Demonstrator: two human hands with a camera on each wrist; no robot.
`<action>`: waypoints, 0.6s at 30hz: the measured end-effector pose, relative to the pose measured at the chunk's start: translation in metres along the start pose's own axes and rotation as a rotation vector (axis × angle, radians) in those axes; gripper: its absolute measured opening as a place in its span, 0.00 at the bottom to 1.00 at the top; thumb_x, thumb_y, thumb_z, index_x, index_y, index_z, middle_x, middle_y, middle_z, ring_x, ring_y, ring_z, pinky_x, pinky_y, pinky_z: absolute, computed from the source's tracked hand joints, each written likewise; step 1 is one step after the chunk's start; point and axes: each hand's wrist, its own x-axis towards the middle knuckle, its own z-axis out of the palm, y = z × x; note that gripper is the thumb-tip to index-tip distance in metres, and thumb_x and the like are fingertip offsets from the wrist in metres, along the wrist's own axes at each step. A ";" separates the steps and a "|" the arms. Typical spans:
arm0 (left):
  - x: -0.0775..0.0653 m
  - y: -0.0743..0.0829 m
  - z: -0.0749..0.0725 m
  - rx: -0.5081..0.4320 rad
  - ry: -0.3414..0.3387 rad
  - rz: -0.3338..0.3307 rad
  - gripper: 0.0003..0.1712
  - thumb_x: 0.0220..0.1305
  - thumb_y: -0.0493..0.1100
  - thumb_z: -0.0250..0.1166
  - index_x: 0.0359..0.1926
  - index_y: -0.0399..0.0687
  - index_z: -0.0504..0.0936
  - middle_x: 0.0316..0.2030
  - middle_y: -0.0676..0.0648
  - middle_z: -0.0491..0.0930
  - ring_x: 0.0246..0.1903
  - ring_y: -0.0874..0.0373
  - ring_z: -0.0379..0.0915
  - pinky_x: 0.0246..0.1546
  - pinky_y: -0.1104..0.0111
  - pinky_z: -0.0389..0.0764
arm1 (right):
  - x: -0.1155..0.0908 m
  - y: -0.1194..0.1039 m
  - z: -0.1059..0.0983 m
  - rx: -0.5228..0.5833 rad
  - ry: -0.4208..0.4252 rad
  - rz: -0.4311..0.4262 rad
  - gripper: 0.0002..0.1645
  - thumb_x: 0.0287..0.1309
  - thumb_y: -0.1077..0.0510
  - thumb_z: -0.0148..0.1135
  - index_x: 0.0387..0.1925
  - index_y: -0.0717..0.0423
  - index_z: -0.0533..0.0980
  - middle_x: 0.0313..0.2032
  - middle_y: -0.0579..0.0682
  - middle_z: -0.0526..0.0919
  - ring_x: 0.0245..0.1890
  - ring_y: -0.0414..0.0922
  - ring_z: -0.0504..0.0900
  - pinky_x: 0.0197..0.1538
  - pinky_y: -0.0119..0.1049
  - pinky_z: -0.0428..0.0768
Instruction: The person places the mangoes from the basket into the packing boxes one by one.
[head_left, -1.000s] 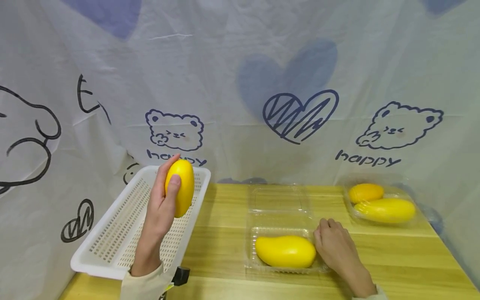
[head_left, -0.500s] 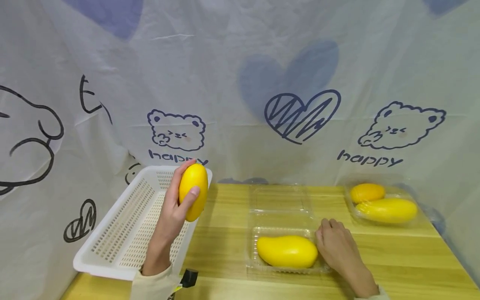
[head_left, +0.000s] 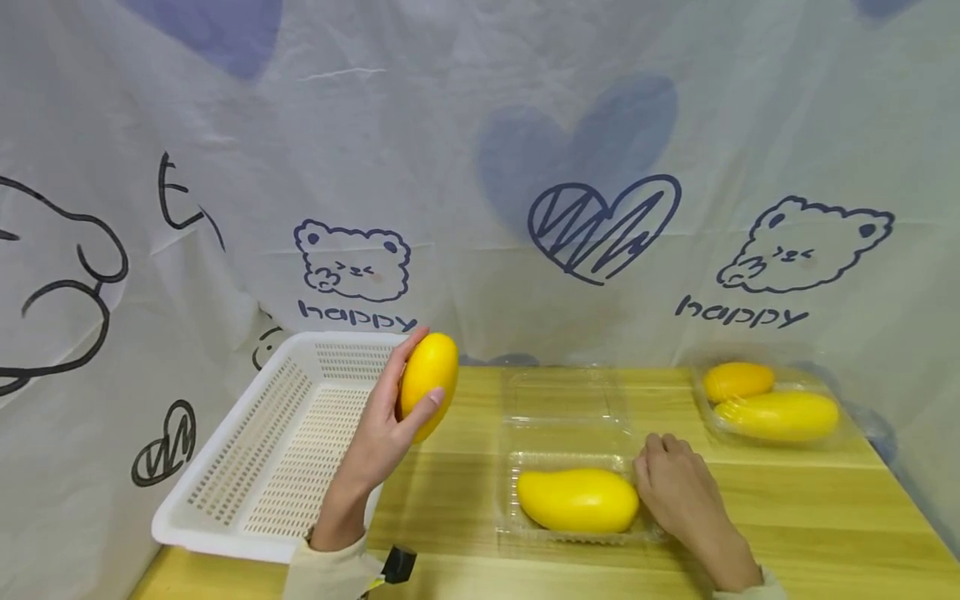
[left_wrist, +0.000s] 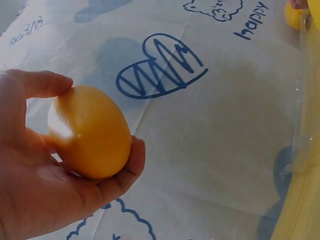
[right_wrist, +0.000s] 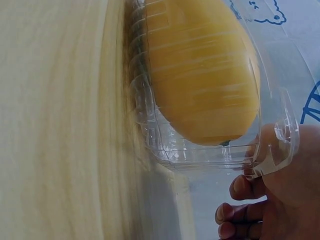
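In the head view my left hand (head_left: 382, 433) holds a yellow mango (head_left: 429, 385) upright over the right rim of the white basket. The left wrist view shows thumb and fingers curled around that mango (left_wrist: 92, 132) from both sides. A second mango (head_left: 577, 500) lies lengthwise in an opened clear plastic clamshell box (head_left: 504, 500), its lid folded back. At the box's right edge is my right hand (head_left: 678, 487), fingers curled at the rim. In the right wrist view the clear corner (right_wrist: 280, 145) overlaps this hand (right_wrist: 295, 185), which grips the rim.
The white perforated basket (head_left: 225, 533) stands at the left of the wooden table (head_left: 442, 517). At the back right, another clear box (head_left: 705, 417) holds two mangoes (head_left: 780, 417). A printed cloth (head_left: 465, 167) hangs behind the table.
My left hand has carried the mango to the right, from above the basket to its right rim, and slightly lower. The right hand stays at the box's edge.
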 end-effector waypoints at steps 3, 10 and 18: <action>0.001 -0.002 0.005 0.015 -0.014 -0.049 0.39 0.70 0.41 0.67 0.77 0.59 0.62 0.65 0.43 0.71 0.50 0.45 0.74 0.48 0.52 0.80 | 0.000 -0.001 0.000 0.001 -0.002 0.002 0.12 0.71 0.61 0.50 0.29 0.58 0.71 0.28 0.54 0.73 0.30 0.52 0.74 0.33 0.48 0.73; 0.004 -0.009 0.019 0.034 -0.063 -0.057 0.38 0.67 0.42 0.71 0.75 0.54 0.67 0.62 0.44 0.74 0.50 0.47 0.74 0.51 0.53 0.80 | 0.000 -0.001 0.000 0.001 0.001 -0.002 0.12 0.71 0.61 0.50 0.29 0.59 0.71 0.28 0.54 0.73 0.29 0.52 0.73 0.32 0.49 0.73; 0.005 -0.017 0.039 0.065 -0.110 -0.015 0.39 0.65 0.41 0.73 0.74 0.54 0.70 0.60 0.46 0.74 0.50 0.50 0.73 0.51 0.56 0.79 | 0.000 -0.001 -0.001 -0.003 0.014 -0.013 0.11 0.70 0.61 0.51 0.29 0.59 0.71 0.28 0.54 0.73 0.29 0.53 0.74 0.33 0.50 0.74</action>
